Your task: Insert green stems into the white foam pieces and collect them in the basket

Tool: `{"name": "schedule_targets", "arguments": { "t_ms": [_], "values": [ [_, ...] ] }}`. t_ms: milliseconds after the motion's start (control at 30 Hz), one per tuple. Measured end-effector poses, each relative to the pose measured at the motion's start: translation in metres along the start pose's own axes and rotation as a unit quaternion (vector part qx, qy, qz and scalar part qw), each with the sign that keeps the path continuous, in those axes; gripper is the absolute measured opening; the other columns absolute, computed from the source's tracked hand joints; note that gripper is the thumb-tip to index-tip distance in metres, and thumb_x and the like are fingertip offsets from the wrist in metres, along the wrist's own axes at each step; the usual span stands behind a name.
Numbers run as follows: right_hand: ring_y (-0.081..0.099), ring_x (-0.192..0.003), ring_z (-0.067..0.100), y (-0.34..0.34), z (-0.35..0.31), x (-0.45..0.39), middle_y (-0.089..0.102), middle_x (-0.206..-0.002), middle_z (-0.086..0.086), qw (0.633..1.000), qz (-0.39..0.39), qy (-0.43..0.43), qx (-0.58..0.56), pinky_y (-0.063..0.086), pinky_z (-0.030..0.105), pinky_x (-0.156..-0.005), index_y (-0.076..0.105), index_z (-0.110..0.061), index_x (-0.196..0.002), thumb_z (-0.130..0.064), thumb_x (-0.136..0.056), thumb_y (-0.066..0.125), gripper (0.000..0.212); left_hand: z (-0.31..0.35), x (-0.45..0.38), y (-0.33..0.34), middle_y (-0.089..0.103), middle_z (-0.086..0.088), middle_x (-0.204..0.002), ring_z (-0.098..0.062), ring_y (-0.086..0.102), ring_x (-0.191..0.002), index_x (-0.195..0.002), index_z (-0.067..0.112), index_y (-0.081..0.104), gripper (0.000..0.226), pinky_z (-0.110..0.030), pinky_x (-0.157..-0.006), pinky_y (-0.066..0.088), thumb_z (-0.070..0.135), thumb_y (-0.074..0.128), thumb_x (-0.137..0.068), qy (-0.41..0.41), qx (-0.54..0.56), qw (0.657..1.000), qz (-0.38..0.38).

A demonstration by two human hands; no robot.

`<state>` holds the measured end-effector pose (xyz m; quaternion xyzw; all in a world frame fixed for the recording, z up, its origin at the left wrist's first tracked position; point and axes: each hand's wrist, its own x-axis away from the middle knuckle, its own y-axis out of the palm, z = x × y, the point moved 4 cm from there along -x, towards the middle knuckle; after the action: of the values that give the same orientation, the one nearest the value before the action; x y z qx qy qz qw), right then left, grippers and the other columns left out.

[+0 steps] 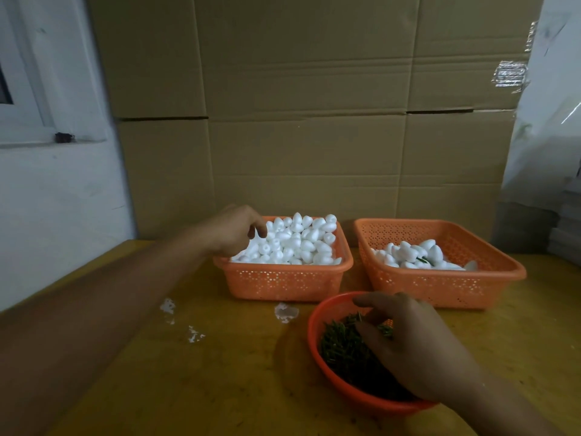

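Heaped high with white foam pieces [295, 243], an orange basket [283, 283] stands at centre. My left hand [234, 229] reaches over its left rim, fingers curled down onto the pile; whether they grip a piece is hidden. To the right, a second orange basket [446, 286] holds a smaller lot of foam pieces [415, 254], some showing green stems. In front is a round orange bowl [317, 322] of loose green stems [341, 344]. My right hand [408, 338] dips into this bowl and its fingertips pinch a few stems.
Everything stands on a yellow wooden table [220, 372] with white foam crumbs [284, 311] scattered before the left basket. Large cardboard boxes [308, 121] close off the back. A white wall is at left, and plastic-wrapped goods [547, 121] at right.
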<state>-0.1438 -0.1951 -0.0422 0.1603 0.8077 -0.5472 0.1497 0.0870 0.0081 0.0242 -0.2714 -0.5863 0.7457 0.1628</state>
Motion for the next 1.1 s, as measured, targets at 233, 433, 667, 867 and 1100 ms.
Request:
{"name": "schedule_targets", "arguments": {
  "t_ms": [233, 433, 667, 867, 1100],
  "values": [
    [0.062, -0.099, 0.004, 0.002, 0.001, -0.001, 0.07, -0.11, -0.016, 1.0, -0.004, 0.006, 0.01, 0.052, 0.029, -0.088, 0.061, -0.037, -0.131, -0.037, -0.09, 0.067, 0.042, -0.013, -0.021, 0.017, 0.06, 0.002, -0.124, -0.019, 0.057, -0.115, -0.123, 0.024, 0.069, 0.051, -0.04, -0.094, 0.054, -0.008, 0.058, -0.084, 0.042, -0.1, 0.985, -0.131],
    [0.064, -0.095, 0.006, 0.004, 0.003, -0.002, 0.07, -0.107, -0.014, 1.0, -0.01, 0.012, 0.006, 0.053, 0.032, -0.085, 0.057, -0.036, -0.136, -0.037, -0.09, 0.066, 0.047, -0.015, -0.025, 0.03, 0.062, 0.01, -0.12, -0.014, 0.059, -0.111, -0.117, 0.026, 0.07, 0.043, -0.034, -0.091, 0.054, 0.0, 0.063, -0.084, 0.038, -0.112, 0.979, -0.165],
    [0.064, -0.095, 0.006, 0.002, 0.005, -0.002, 0.07, -0.109, -0.016, 1.0, -0.003, 0.003, 0.008, 0.052, 0.03, -0.086, 0.056, -0.034, -0.137, -0.039, -0.091, 0.065, 0.046, -0.013, -0.026, 0.028, 0.062, 0.005, -0.107, -0.015, 0.06, -0.099, -0.123, 0.021, 0.065, 0.034, -0.033, -0.088, 0.052, 0.011, 0.064, -0.091, 0.055, -0.117, 0.979, -0.155],
    [0.063, -0.096, 0.006, 0.003, 0.005, -0.002, 0.068, -0.112, -0.015, 1.0, -0.002, 0.0, 0.002, 0.053, 0.03, -0.086, 0.055, -0.035, -0.137, -0.039, -0.092, 0.064, 0.046, -0.002, -0.019, 0.02, 0.042, 0.006, -0.075, -0.025, 0.047, -0.078, -0.066, 0.019, 0.046, 0.032, -0.032, -0.064, 0.032, 0.017, 0.061, -0.094, 0.075, -0.09, 0.992, -0.056],
    [0.063, -0.097, 0.005, 0.005, 0.007, -0.003, 0.067, -0.115, -0.014, 1.0, -0.007, 0.0, -0.002, 0.055, 0.031, -0.086, 0.053, -0.035, -0.139, -0.04, -0.093, 0.063, 0.048, 0.017, 0.003, 0.015, 0.055, -0.004, -0.104, -0.019, 0.062, -0.095, -0.107, 0.015, 0.071, 0.018, -0.037, -0.093, 0.052, 0.015, 0.073, -0.09, 0.085, 0.158, 0.982, 0.066]
  ]
}}
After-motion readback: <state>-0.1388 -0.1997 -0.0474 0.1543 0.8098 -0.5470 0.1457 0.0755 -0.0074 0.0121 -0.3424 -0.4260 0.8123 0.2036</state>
